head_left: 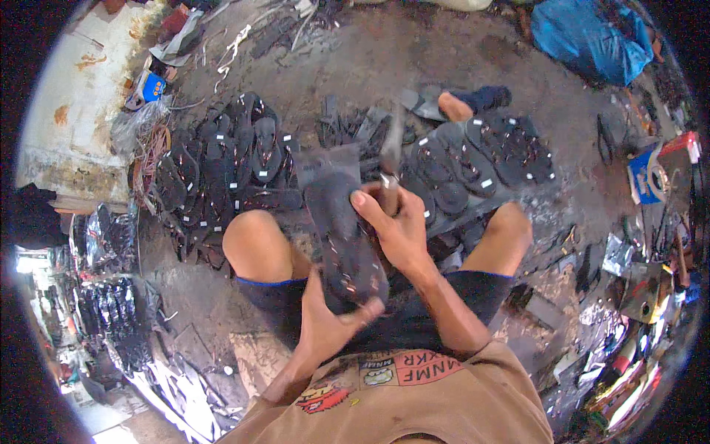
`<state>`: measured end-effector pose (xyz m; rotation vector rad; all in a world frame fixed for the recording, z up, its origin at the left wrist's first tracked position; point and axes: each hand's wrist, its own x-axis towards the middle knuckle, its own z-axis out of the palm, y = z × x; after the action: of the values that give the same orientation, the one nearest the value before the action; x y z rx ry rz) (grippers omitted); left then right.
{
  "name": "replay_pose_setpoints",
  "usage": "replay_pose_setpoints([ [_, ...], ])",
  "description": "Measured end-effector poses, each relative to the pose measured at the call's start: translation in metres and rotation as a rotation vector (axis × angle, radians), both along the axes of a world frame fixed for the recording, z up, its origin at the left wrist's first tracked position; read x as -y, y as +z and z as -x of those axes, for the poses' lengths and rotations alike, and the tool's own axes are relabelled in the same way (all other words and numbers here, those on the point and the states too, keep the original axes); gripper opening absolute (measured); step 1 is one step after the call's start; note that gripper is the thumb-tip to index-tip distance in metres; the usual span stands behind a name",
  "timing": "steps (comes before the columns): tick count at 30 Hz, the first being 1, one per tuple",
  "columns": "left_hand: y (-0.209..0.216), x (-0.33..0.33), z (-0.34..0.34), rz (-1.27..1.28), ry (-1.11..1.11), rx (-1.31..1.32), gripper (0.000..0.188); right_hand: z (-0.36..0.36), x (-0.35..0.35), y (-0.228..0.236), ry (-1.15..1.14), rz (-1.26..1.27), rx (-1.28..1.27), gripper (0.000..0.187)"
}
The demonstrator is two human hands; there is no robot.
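My left hand [329, 322] grips the lower end of a black sandal sole [336, 222], thumb on one side and fingers partly hidden behind it. The sole is held upright between my knees, with reddish-brown specks on its lower half and a square-cut dark flap [329, 164] at its upper end. In my right hand [399, 226] is a knife [394, 137], blade pointing up and away and smeared by motion. Its handle is closed in my fingers, while the thumb reaches to the sole's right edge.
Black sandals [222, 159] with white tags lie heaped at the left, and more sandals [473, 159] stand in a row at the right. Dark offcuts [355, 122] are between them. A blue plastic bag [592, 37] sits far right; scraps and boxes [647, 174] crowd the right side.
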<state>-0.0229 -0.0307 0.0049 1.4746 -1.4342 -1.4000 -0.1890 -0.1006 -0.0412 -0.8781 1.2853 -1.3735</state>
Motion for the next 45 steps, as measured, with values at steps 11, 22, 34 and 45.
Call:
replay_pose_setpoints([
  [11,0.036,0.041,-0.033,-0.397,0.111,-0.564,0.042,0.032,-0.166,0.016,0.196,0.013,-0.417,0.040],
  [22,0.023,0.014,-0.029,-0.363,0.170,-0.436,0.057,0.020,-0.214,-0.003,0.366,-0.228,-0.702,0.039],
  [34,0.029,0.030,-0.038,-0.400,0.055,-0.256,0.062,0.055,-0.007,0.071,0.941,-0.115,-0.824,0.059],
  [45,0.022,0.072,-0.011,-0.300,0.103,-0.904,0.048,0.041,-0.044,0.050,0.258,0.015,-0.529,0.037],
])
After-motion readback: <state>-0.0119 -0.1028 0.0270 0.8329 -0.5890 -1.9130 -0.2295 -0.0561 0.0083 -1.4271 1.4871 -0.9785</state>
